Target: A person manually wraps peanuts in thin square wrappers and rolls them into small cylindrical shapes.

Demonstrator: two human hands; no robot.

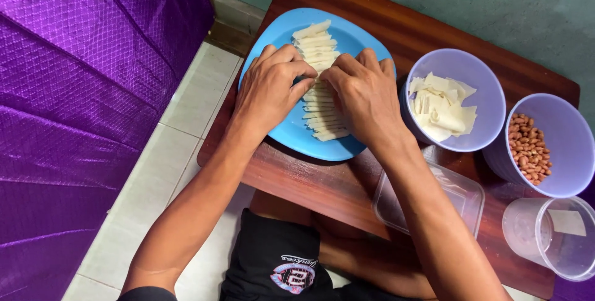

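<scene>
Blue plate: pastry strips between grips.

Strips: we see a row of pale cream, thin rectangular pastry strips, laid flat and overlapping like shingles.
Run: the row stretches from the far rim toward the near rim, its middle hidden under fingers.
Plate: a light blue, rounded-square plastic plate bears them, flat on a dark brown wooden table.
Contact: we see both hands pressing on the row's middle.
</scene>
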